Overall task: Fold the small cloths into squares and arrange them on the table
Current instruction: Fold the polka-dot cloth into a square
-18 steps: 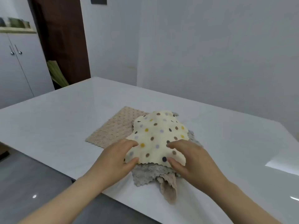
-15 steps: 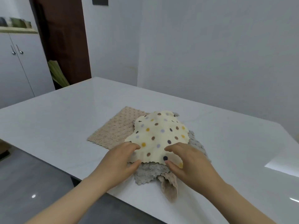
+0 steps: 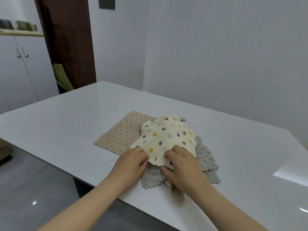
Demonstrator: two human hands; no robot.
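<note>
Both hands pinch the near edge of the spotted cloth (image 3: 166, 135), the left hand (image 3: 131, 165) at its left corner and the right hand (image 3: 181, 169) beside it, probably to lift it off the pile for folding. It tops a grey cloth (image 3: 206, 160) and a beige cloth (image 3: 121, 134) near the table's (image 3: 66, 130) front edge.

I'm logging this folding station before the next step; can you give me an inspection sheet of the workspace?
Surface: white glossy table.
Job's things: dotted cloth on top of a grey cloth, unfolded; beige cloth flat to their left, partly under them.
Clutter: nothing seen.
Grippers: left hand and right hand pinch the dotted cloth's near edge.
Cables: nothing seen.
Surroundings: white cabinet, brown door, plain walls.
</note>
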